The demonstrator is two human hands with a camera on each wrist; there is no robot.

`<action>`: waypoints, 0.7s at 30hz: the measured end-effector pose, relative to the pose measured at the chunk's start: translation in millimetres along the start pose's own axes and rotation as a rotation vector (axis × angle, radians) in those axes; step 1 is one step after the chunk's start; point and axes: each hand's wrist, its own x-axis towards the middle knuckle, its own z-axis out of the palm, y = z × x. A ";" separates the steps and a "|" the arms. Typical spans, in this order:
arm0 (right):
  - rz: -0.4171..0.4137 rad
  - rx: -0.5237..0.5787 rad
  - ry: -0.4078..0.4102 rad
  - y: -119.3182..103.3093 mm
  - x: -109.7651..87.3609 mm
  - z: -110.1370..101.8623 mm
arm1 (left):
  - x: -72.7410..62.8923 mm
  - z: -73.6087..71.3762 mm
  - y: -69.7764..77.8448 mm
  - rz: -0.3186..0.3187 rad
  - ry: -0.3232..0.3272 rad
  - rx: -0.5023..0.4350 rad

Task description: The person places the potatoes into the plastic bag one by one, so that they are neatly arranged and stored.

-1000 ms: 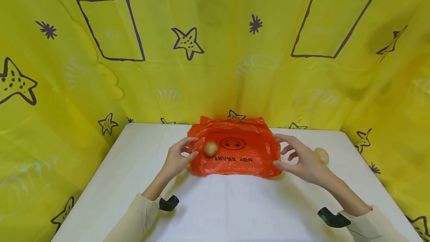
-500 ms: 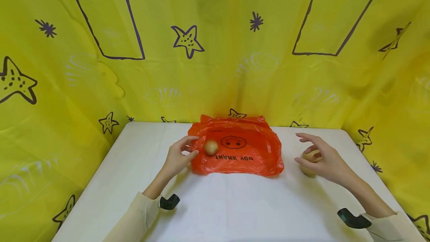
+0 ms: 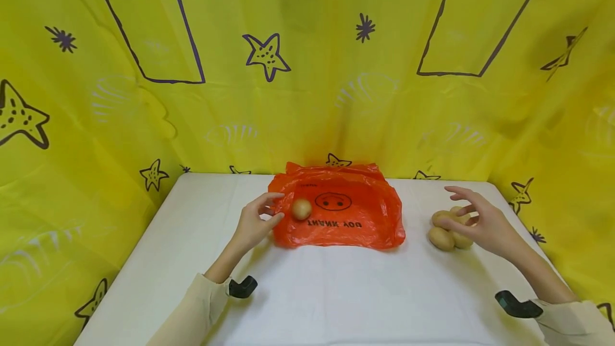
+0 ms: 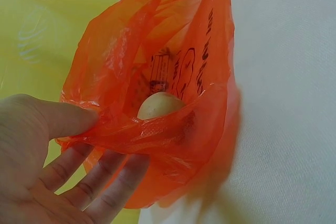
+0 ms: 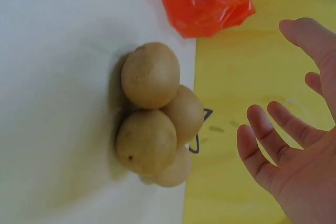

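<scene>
A red plastic bag [image 3: 370, 235] printed with a pig snout and "THANK YOU" lies on the table with its mouth spread. One round, tan potato [image 3: 301, 209] is inside it, towards the left. At the bag's left edge, my left hand [image 3: 254, 223] pinches the rim; in the left wrist view the thumb lies over the plastic, with fingers behind it. Several potatoes [image 3: 441, 239] sit clustered on the right side of the table. My right hand [image 3: 490, 227] hovers over them with fingers spread and holds nothing. The right wrist view shows the potatoes [image 5: 147, 141] apart from the fingers.
The white table [image 3: 307, 298] carries the bag near its back edge. A yellow curtain [image 3: 307, 111] with dark star drawings encloses the back and both sides. Each wrist wears a black camera mount.
My right hand has left the bag's right edge and moved right to the potatoes, bringing the cluster into view. The left hand stays at the bag.
</scene>
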 end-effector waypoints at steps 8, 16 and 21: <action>0.055 -0.034 -0.025 23.0 -0.3 -8.6 | -0.3 -1.0 -1.4 0.004 0.000 -0.015; 0.072 -0.041 -0.036 42.0 -3.5 -14.2 | 0.0 -0.9 -0.3 -0.005 0.000 -0.013; 0.083 -0.036 -0.056 54.3 -4.4 -15.6 | 0.0 -0.2 -0.3 -0.006 -0.005 -0.018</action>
